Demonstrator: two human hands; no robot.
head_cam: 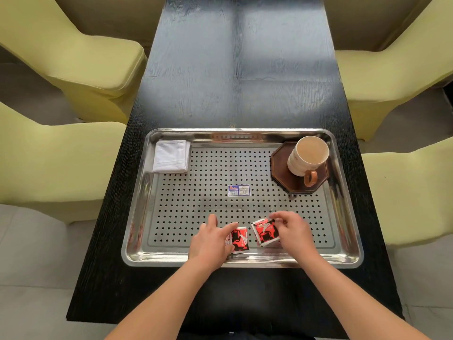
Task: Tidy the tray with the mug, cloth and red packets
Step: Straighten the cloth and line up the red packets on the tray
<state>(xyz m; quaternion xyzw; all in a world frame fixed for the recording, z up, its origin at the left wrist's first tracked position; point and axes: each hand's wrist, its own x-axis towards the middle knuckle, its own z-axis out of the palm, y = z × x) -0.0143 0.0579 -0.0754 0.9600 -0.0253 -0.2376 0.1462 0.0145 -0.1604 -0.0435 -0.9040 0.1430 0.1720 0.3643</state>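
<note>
While reaching over the near rim of the steel tray (137,212), left hand (212,241) lying on one red packet (240,240), fingers (231,229) spread loosely and pressing down on its left part, not closed around it. Right hand (295,233) pinching the second red packet (264,231) at its far right corner between thumb and fingertips, near edge tilted up off the perforated floor. Both packets side by side at the near middle of the tray, close but apart. Folded white cloth (171,155) lying flat in the far left corner, partly over the sloped rim. Cream mug (308,155) upright on a dark octagonal coaster (282,173) in the far right corner, brown handle turned toward the near side. Small blue-and-white sticker (239,190) at the middle of the tray floor. Tray resting on a black wood-grain counter (232,69), with pale yellow-green chairs (73,57) on either side.
</note>
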